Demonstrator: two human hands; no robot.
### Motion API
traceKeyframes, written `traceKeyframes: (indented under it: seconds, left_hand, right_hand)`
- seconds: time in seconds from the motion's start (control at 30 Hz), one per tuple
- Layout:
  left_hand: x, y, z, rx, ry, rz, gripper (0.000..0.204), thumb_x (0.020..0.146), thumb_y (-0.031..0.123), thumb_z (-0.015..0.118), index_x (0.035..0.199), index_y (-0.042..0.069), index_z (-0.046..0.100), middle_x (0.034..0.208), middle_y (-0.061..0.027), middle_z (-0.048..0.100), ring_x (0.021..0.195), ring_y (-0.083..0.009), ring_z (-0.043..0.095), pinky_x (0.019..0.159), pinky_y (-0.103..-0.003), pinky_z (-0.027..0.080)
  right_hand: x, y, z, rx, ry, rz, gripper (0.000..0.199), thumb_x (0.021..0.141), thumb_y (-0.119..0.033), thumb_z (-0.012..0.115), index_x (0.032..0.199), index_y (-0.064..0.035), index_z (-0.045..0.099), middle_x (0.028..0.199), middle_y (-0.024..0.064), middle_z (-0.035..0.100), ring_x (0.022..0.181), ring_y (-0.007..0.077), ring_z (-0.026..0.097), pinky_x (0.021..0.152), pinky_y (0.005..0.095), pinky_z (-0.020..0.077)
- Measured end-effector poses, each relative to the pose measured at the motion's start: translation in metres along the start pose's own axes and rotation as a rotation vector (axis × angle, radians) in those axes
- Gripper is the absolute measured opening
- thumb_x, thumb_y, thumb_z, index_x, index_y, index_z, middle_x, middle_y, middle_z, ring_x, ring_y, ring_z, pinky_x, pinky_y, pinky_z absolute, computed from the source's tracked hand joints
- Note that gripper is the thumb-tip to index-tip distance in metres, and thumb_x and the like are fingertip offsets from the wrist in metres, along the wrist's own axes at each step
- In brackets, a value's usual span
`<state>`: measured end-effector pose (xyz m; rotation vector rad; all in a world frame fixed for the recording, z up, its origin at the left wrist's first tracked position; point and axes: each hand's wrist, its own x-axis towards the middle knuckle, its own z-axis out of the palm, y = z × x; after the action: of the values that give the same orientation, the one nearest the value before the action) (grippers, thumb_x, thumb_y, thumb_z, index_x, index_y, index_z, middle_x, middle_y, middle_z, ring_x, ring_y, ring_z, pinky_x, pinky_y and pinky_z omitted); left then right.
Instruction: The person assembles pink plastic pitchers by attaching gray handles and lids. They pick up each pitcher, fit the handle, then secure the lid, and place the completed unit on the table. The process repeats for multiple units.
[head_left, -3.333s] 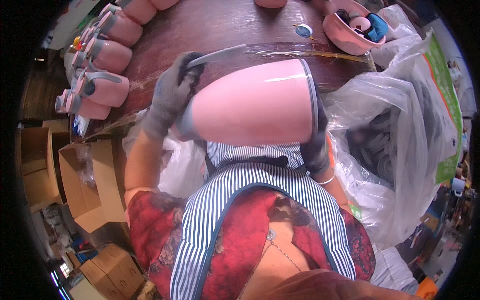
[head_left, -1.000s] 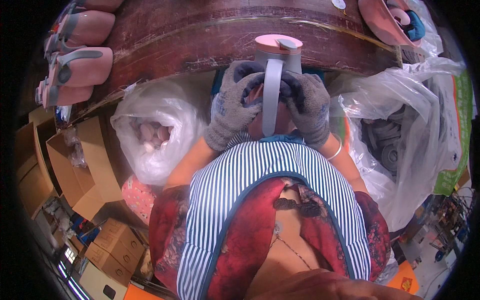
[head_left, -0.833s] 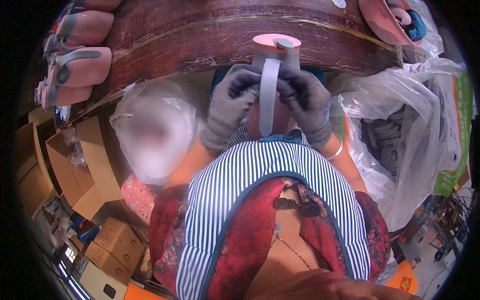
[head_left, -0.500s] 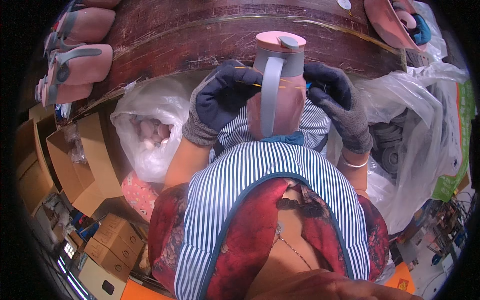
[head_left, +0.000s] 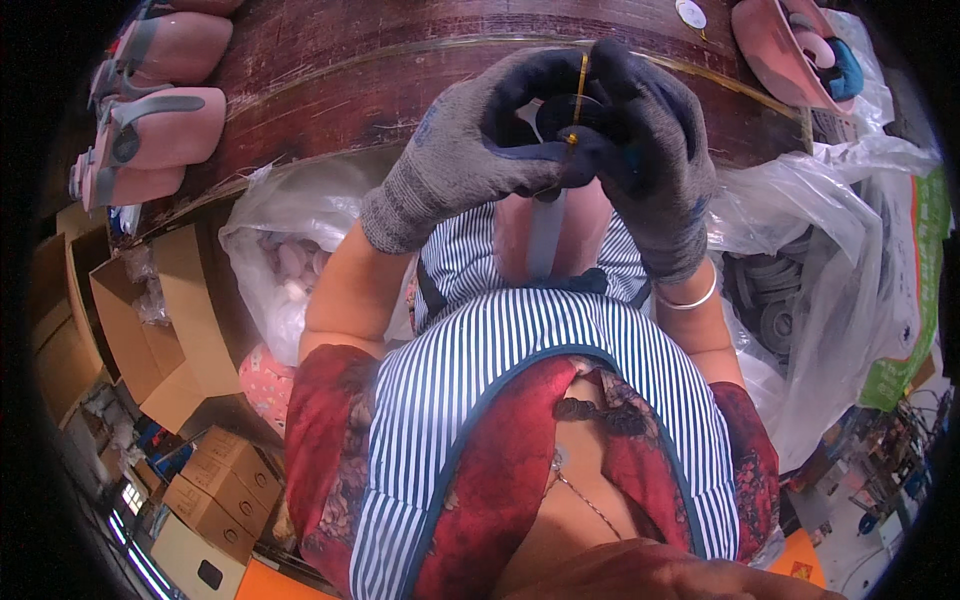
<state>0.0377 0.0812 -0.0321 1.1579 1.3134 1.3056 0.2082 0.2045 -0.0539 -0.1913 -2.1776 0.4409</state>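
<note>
The pink helmet-shaped shell point(head_left: 520, 235) is sitting upright in the person's lap at about twelve o'clock from the striped apron point(head_left: 520, 390), its grey strap point(head_left: 545, 235) running down its front. Its upper part is hiding behind the two gloved hands. The left hand point(head_left: 470, 150), in a grey knit glove with dark fingertips, is curling over the top of the shell from ten o'clock, its fingers bent and pressing on a small dark round part point(head_left: 572, 108) at the crown. The right hand point(head_left: 650, 150), gloved the same way, is closing in from two o'clock, thumb and forefinger pinching a thin yellow-orange strip point(head_left: 580, 85) that is standing up just above the dark part. Both hands are touching each other at the fingertips, clenched around that small piece rather than spread.

Behind the hands, at twelve o'clock, a dark wooden table point(head_left: 380, 70) is stretching across the view. At ten o'clock on it, several finished pink shells point(head_left: 165, 130) with grey straps are lying in a row. At two o'clock another pink shell point(head_left: 790, 50) is lying open-side up with a blue pad inside. At nine o'clock from the lap, a clear plastic bag point(head_left: 290, 250) is holding pale pink pieces, beside brown cardboard boxes point(head_left: 150, 310). At three o'clock a second clear bag point(head_left: 800, 290) is holding grey round parts.
</note>
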Motion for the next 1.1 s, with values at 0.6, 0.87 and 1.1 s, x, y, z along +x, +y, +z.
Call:
traceKeyframes:
  seconds: [0.6,0.87,1.1]
  left_hand:
    - [0.006,-0.101,-0.01,-0.053,0.766,0.092,0.034,0.092,0.008,0.068,0.123,0.002,0.059,0.111,-0.0111,0.07,0.098,-0.0217,0.069,0.09,-0.032,0.056]
    - [-0.072,-0.051,0.041,-0.25,0.717,-0.246,0.045,0.089,0.019,0.073,0.124,-0.001,0.054,0.1,-0.0111,0.066,0.087,-0.0196,0.067,0.08,-0.031,0.055]
    - [-0.102,0.009,0.04,-0.367,0.371,-0.343,0.046,0.087,0.019,0.075,0.125,0.002,0.055,0.095,-0.0062,0.065,0.079,-0.012,0.061,0.068,-0.028,0.05]
  right_hand:
    - [-0.059,-0.029,0.006,-0.02,-0.264,0.185,0.055,0.08,-0.03,0.075,0.133,-0.0189,0.062,0.124,0.0121,0.06,0.109,0.0332,0.057,0.093,0.0459,0.0468]
    - [-0.044,-0.042,0.022,-0.292,-0.427,0.253,0.058,0.076,-0.041,0.076,0.128,-0.0178,0.065,0.112,0.0111,0.057,0.1,0.0309,0.053,0.085,0.0444,0.0419]
    - [-0.039,-0.05,-0.007,0.041,-0.108,0.278,0.055,0.082,-0.028,0.074,0.131,-0.0082,0.059,0.133,0.0197,0.056,0.126,0.0394,0.049,0.102,0.0494,0.0431]
